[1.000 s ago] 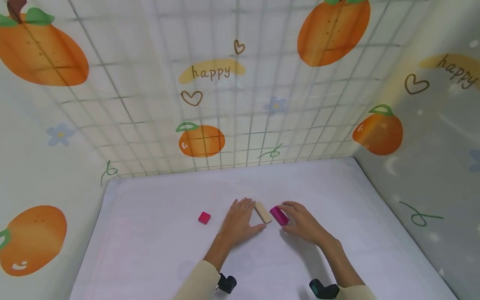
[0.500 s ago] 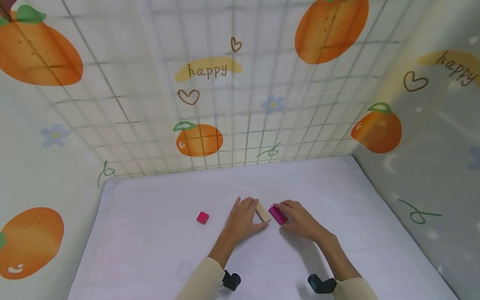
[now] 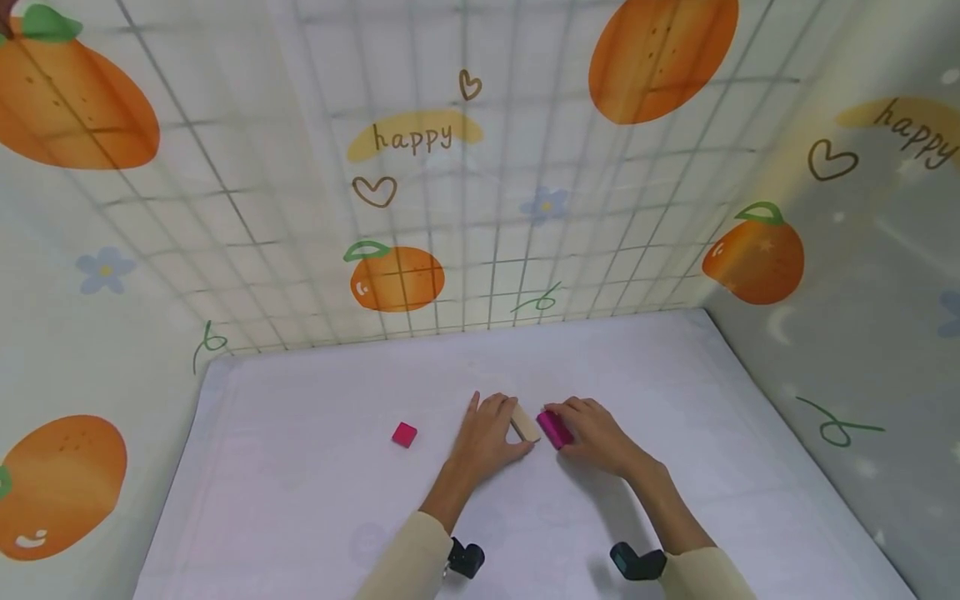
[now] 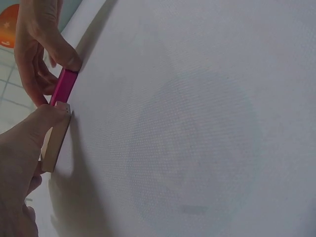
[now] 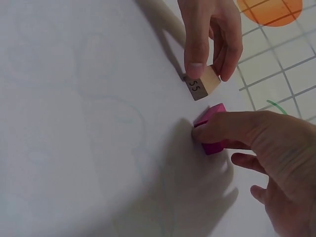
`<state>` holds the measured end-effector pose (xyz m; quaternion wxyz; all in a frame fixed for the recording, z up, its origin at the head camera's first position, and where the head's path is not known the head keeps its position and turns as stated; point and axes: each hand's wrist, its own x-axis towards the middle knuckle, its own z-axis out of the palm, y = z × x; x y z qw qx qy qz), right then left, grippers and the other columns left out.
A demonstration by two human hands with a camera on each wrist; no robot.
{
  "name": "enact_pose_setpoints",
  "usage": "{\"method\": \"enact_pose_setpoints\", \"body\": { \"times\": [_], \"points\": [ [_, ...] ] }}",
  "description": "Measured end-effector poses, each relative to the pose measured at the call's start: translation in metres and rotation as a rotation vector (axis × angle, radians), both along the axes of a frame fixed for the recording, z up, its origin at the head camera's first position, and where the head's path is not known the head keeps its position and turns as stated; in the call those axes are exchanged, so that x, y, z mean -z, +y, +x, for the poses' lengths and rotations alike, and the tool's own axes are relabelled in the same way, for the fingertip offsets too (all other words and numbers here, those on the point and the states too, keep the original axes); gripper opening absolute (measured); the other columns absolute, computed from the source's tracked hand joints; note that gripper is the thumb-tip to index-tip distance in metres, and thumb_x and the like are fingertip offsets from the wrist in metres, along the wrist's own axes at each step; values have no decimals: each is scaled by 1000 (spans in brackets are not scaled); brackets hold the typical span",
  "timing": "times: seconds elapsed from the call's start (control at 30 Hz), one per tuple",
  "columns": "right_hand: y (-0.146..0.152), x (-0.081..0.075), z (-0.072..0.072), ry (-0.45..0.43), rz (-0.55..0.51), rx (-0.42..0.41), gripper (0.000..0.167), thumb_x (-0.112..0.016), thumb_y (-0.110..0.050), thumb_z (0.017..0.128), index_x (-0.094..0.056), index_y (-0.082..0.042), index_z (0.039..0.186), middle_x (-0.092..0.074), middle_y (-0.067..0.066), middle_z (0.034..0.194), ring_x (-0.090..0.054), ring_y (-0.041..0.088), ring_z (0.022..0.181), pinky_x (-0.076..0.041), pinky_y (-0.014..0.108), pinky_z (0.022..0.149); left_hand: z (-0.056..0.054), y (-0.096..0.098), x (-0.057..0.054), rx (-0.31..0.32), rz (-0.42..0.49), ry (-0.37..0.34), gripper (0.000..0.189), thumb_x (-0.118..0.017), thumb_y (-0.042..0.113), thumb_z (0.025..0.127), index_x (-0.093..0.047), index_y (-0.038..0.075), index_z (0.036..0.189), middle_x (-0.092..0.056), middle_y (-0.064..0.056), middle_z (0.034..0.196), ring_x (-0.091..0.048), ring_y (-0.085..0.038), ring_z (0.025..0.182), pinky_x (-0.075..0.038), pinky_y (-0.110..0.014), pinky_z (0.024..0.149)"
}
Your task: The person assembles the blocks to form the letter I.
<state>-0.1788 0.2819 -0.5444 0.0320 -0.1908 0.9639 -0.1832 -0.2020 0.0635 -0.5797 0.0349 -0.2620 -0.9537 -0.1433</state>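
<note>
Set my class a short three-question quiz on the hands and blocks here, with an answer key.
1. Which colour block does the left hand grip? a) red b) beige c) magenta
2. True or false: the right hand grips the magenta block, and no hand touches the red block.
3. Put the three blocks in order from left to right in the head view.

Key:
1. b, the beige block.
2. True.
3. Red block, beige block, magenta block.

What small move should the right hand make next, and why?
Probably ease the magenta rectangular block toward the pale wooden rectangular block: the right hand pinches the first, the left hand the second, and a gap separates them.
</note>
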Motion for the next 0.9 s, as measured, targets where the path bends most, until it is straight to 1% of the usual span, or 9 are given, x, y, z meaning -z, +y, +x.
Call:
{"method": "enact_pose_setpoints", "body": {
  "times": [0.1,0.23,0.4,0.53,0.6,0.73,0.8,0.9],
  "points": [
    [-2,0,-1,-10,13,17,66,-87,-15,75,-58,-6,134,-62,9,119,-53,31,111,-46,56,97,0,-1,0,-3,9,-8,75,-66,58,88,-50,9,143,-55,-6,139,-47,-20,133,-21,-50,119],
    [-3,2,0,-15,14,43,66,-88,-18,74,-59,-6,133,-63,8,119,-53,30,112,-45,57,99,2,-5,0,-4,37,-41,75,-69,55,87,-48,10,144,-54,-5,140,-46,-19,133,-19,-50,119],
    [-4,5,3,12,2,59,64,-89,-19,73,-60,-6,129,-64,7,114,-53,28,109,-45,55,97,4,-12,5,2,100,-59,74,-71,51,87,-48,11,144,-54,-4,140,-46,-19,133,-19,-48,120],
    [-5,5,5,25,-13,62,63,-89,-21,73,-61,-6,128,-64,6,113,-53,29,109,-43,56,97,5,-19,8,-1,123,-70,75,-71,52,86,-48,12,145,-53,-3,142,-46,-17,134,-18,-46,120],
    [-6,6,6,29,-11,63,64,-89,-22,72,-62,-7,128,-64,6,114,-53,30,110,-43,57,97,5,-23,8,3,126,-77,75,-71,53,86,-47,13,145,-53,-2,143,-45,-17,135,-16,-44,121],
    [-8,8,9,29,-10,65,65,-89,-24,72,-62,-8,128,-64,5,114,-53,30,112,-42,57,98,7,-32,5,30,159,-85,74,-73,50,85,-48,12,144,-53,-3,142,-45,-17,134,-15,-43,121],
    [-11,9,10,28,-16,63,65,-90,-25,71,-61,-9,128,-64,4,114,-52,29,112,-42,58,99,10,-37,4,40,160,-87,74,-73,50,85,-49,12,144,-53,-2,142,-46,-17,134,-14,-42,121],
    [-15,10,13,24,-35,60,67,-90,-26,70,-61,-9,128,-64,4,114,-51,29,114,-39,60,103,13,-45,2,48,147,-81,75,-73,51,85,-49,13,145,-54,-2,142,-46,-17,134,-13,-42,121]
  ]
}}
